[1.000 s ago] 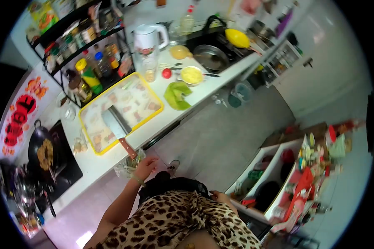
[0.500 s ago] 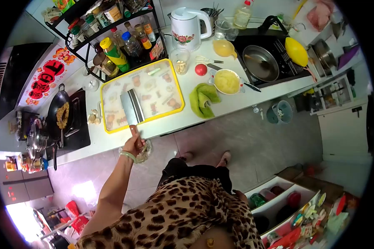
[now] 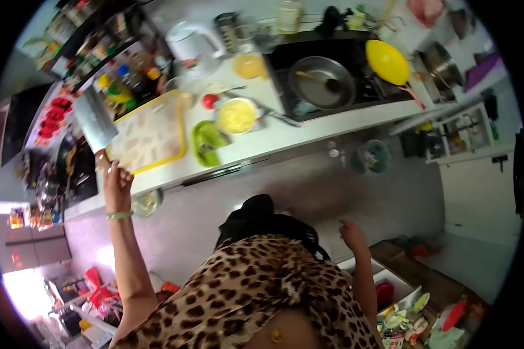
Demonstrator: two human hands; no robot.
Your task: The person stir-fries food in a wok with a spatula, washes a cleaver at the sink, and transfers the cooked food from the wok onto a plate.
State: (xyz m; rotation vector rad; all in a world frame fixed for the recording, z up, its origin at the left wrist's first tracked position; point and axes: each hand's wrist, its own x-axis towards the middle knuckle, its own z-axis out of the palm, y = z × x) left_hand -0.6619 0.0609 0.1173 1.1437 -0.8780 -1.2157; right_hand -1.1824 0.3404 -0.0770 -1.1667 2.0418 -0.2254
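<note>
My left hand (image 3: 117, 185), with a green bangle at the wrist, grips the wooden handle of a cleaver (image 3: 94, 119). The cleaver's wide blade is raised over the left end of a yellow-rimmed cutting board (image 3: 184, 131). On the right, my right hand (image 3: 353, 235) hangs in the air away from the counter, fingers curled, with nothing visible in it. Right of the board lie a green cloth (image 3: 206, 142), a bowl of yellow food (image 3: 237, 115) and a red round item (image 3: 209, 101).
A white kettle (image 3: 193, 49) stands behind the board, beside a rack of bottles (image 3: 117, 93). A frying pan (image 3: 322, 82) and a yellow strainer-like bowl (image 3: 388, 62) are on the right stove. Below the counter edge is a bin (image 3: 372, 157).
The cleaver has been picked up off the board by my left hand and moved up and left. My right hand has come out from beside my body. The view has shifted.
</note>
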